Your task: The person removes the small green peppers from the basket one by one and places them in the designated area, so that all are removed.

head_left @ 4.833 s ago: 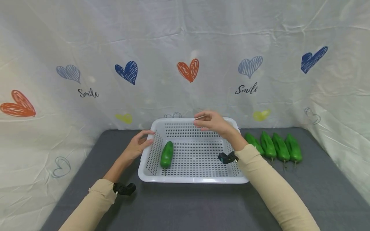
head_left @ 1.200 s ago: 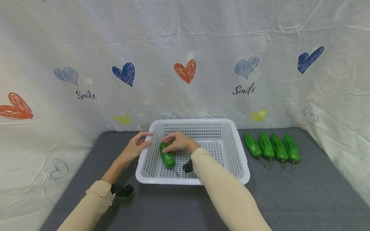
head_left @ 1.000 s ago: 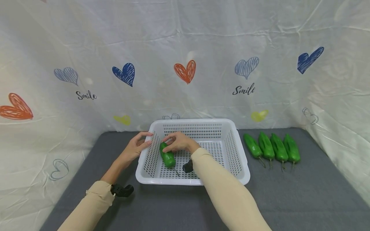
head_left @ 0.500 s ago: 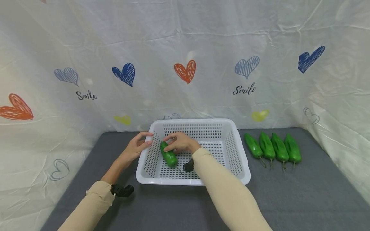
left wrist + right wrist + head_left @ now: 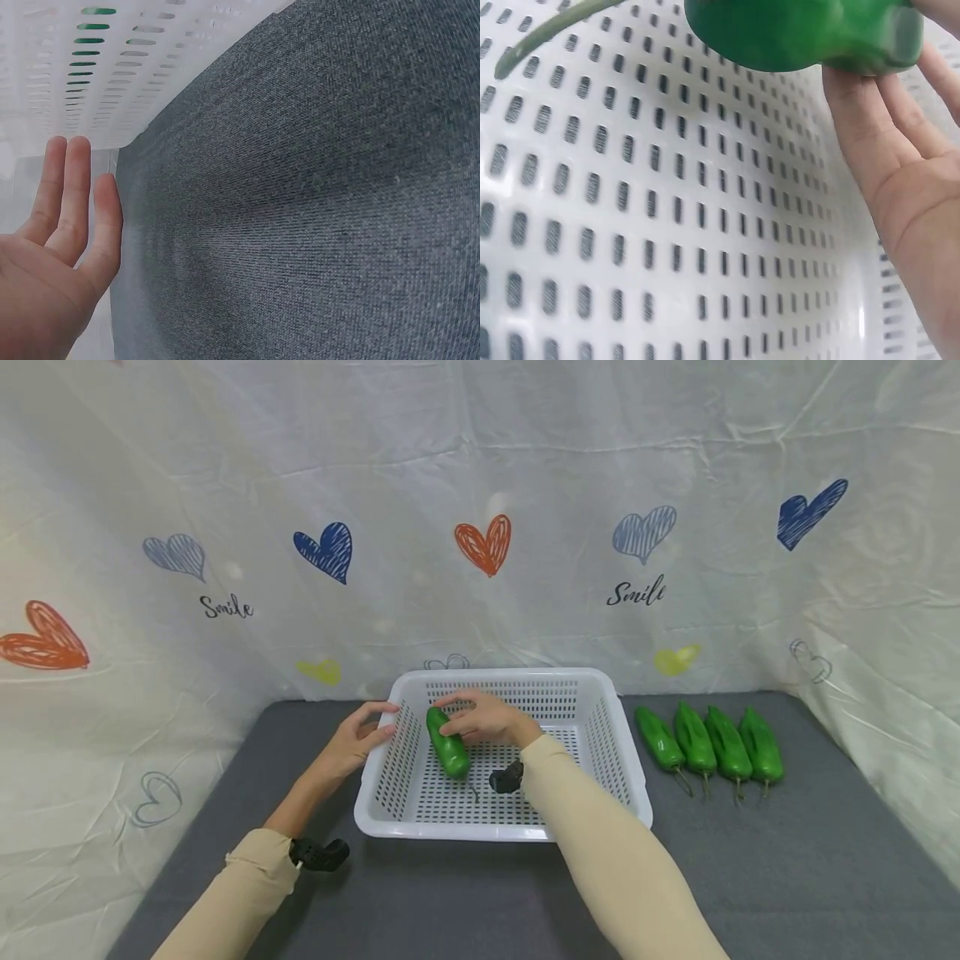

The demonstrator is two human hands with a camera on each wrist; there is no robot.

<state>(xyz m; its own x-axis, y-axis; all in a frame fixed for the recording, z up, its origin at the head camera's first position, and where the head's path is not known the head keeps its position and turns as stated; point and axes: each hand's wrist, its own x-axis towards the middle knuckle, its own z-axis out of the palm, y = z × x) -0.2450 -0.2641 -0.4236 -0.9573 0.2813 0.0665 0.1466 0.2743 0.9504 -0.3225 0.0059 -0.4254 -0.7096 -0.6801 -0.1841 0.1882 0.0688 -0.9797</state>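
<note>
A long green pepper [image 5: 450, 753] is inside the white slotted basket [image 5: 465, 831], toward its left side. My right hand [image 5: 491, 720] pinches the pepper near its pointed end, thumb on top and fingers beneath. In the right wrist view the pepper [image 5: 772, 34] appears raised off the slotted floor, its thin stem [image 5: 562, 22] pointing away from the palm. At the basket's left rim, my left hand [image 5: 354, 743] rests with thumb and index finger touching the edge. The left wrist view shows its other fingers [image 5: 71, 187] nearly straight beside the outer wall.
Several green peppers [image 5: 723, 743] lie in a row on the grey tablecloth [image 5: 795, 852], right of the basket. A pale curtain [image 5: 555, 468] printed with hearts hangs behind the table. Each wrist wears a small black camera [image 5: 321, 854].
Right hand has taken hold of the pepper in the basket; over the last half second it moves it slightly rightward and toward the far side. The left hand stays at the rim.
</note>
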